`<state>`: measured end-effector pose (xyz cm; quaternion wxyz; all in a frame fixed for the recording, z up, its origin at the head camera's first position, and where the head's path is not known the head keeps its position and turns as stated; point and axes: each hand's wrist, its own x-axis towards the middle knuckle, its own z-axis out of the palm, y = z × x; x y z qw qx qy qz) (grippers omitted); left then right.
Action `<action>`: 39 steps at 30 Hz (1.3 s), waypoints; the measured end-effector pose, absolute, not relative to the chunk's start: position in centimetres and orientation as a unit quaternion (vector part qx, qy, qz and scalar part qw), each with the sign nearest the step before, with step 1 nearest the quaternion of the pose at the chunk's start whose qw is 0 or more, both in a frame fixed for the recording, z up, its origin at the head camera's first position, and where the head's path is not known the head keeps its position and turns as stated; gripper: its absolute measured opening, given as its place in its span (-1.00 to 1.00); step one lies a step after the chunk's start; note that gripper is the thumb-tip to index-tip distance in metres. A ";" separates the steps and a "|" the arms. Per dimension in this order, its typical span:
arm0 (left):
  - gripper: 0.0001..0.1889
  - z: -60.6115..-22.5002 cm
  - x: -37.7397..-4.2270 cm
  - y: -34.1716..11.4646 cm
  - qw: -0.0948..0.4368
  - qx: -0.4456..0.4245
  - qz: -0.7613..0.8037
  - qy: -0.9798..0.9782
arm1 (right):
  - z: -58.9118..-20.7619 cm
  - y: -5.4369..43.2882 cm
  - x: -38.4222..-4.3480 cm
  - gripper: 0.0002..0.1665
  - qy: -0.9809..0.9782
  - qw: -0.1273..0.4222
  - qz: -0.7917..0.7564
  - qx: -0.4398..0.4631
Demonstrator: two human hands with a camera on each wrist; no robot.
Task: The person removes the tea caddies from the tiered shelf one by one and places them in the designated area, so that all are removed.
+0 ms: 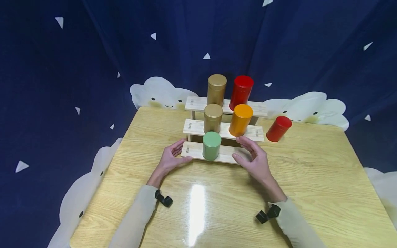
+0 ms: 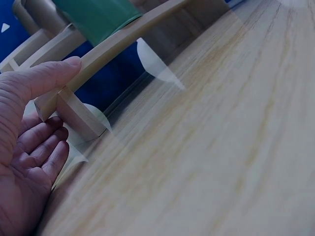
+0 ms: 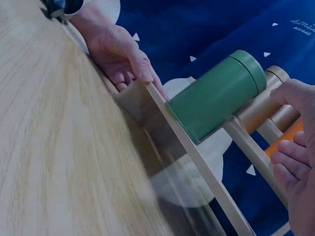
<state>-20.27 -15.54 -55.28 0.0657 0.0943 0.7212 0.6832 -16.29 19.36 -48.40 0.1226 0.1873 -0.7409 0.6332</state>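
A three-step wooden rack (image 1: 227,151) stands on the table with canisters on its shelves. My left hand (image 1: 171,158) holds the left end of the lowest shelf, its thumb on the front edge and its fingers by the end, as the left wrist view shows. On that shelf a green canister (image 1: 211,148) stands upright, left of the middle. My right hand (image 1: 256,161) is curved over the shelf's right part, with nothing between thumb and fingers. Its fingertips are close to the orange canister (image 1: 241,121) on the middle shelf, beside a gold canister (image 1: 213,120).
Up on the top shelf are another gold canister (image 1: 216,91) and a red canister (image 1: 241,94). A second red canister (image 1: 278,129) stands on the table (image 1: 322,179), right of the rack. Behind the table hangs a dark blue curtain (image 1: 186,38) with white triangles and clouds.
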 end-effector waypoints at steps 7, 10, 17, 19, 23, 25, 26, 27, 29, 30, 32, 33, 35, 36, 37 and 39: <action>-0.09 -55.2 -20.2 -15.5 0.072 0.089 0.686 0.718 | -48.3 18.4 -16.7 -0.20 -0.756 0.091 0.621 0.189; -0.07 -55.1 -20.2 -15.4 0.076 0.088 0.685 0.719 | -48.2 18.0 -16.8 -0.19 -0.763 0.084 0.613 0.190; -0.08 -55.0 -20.2 -15.4 0.078 0.087 0.683 0.721 | -48.2 17.3 -16.9 -0.20 -0.768 0.063 0.608 0.190; -0.08 -55.0 -20.2 -15.4 0.076 0.088 0.684 0.720 | -48.4 17.0 -17.0 -0.19 -0.769 0.058 0.607 0.192; -0.09 -55.0 -20.1 -15.4 0.072 0.090 0.684 0.720 | -48.5 16.4 -17.2 -0.18 -0.769 0.049 0.607 0.193; -0.09 -55.1 -20.1 -15.5 0.070 0.091 0.683 0.722 | -48.4 16.0 -17.3 -0.16 -0.772 0.044 0.605 0.192; -0.09 -55.1 -20.1 -15.5 0.068 0.093 0.682 0.723 | -48.4 15.9 -17.3 -0.15 -0.772 0.041 0.605 0.191; -0.09 -55.1 -20.1 -15.5 0.067 0.094 0.680 0.724 | -48.4 15.7 -17.3 -0.14 -0.772 0.038 0.605 0.190; -0.09 -55.1 -20.0 -15.5 0.066 0.094 0.679 0.725 | -48.4 15.4 -17.4 -0.13 -0.774 0.034 0.603 0.190; -0.09 -55.2 -20.0 -15.5 0.066 0.095 0.679 0.725 | -48.4 15.3 -17.5 -0.12 -0.775 0.033 0.602 0.190; -0.10 -55.2 -20.0 -15.5 0.066 0.095 0.678 0.726 | -48.5 15.0 -17.6 -0.11 -0.776 0.032 0.600 0.192; -0.10 -55.2 -20.1 -15.5 0.066 0.094 0.678 0.726 | -48.6 15.0 -17.7 -0.10 -0.776 0.033 0.599 0.194; -0.10 -55.2 -20.1 -15.5 0.067 0.093 0.679 0.725 | -48.8 14.8 -17.9 -0.08 -0.776 0.034 0.598 0.198; -0.10 -55.2 -20.1 -15.5 0.067 0.094 0.680 0.724 | -48.9 14.7 -18.0 -0.08 -0.776 0.035 0.598 0.199; -0.10 -55.2 -20.1 -15.5 0.067 0.094 0.680 0.724 | -49.0 14.7 -18.0 -0.08 -0.774 0.036 0.600 0.201; -0.11 -55.2 -20.2 -15.4 0.066 0.095 0.683 0.721 | -49.1 14.6 -18.2 -0.08 -0.768 0.036 0.605 0.205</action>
